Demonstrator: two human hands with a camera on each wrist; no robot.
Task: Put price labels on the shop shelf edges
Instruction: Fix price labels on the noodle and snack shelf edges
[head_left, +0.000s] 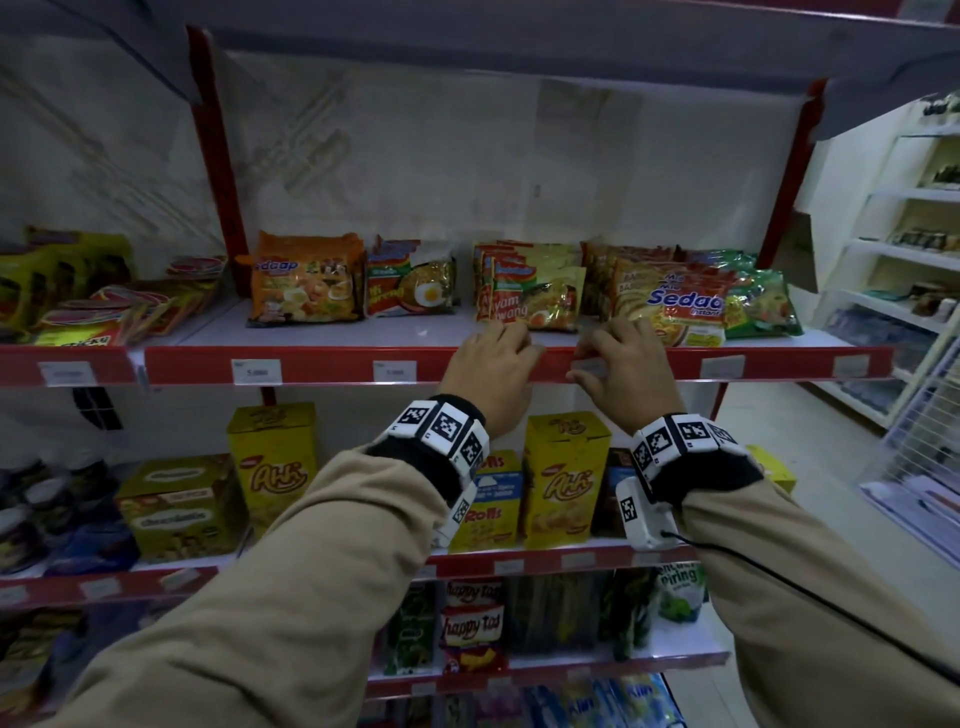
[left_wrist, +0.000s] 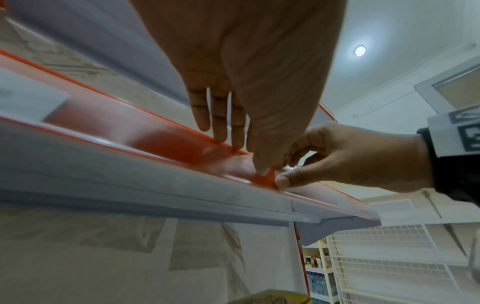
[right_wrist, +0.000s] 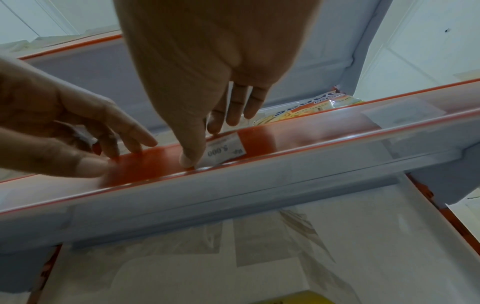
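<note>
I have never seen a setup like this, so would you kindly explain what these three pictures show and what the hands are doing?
There is no machine: a person wears one camera on the head and one on each wrist, in the bands with black-and-white markers. The big picture looks from the head at a shop shelf of instant noodle packets. The other two look up along each hand from below. Both hands work at the red shelf edge strip. The left hand rests its fingers on the strip's top. The right hand presses a white price label into the strip with its thumb. Other labels already sit along the strip, such as this one.
</note>
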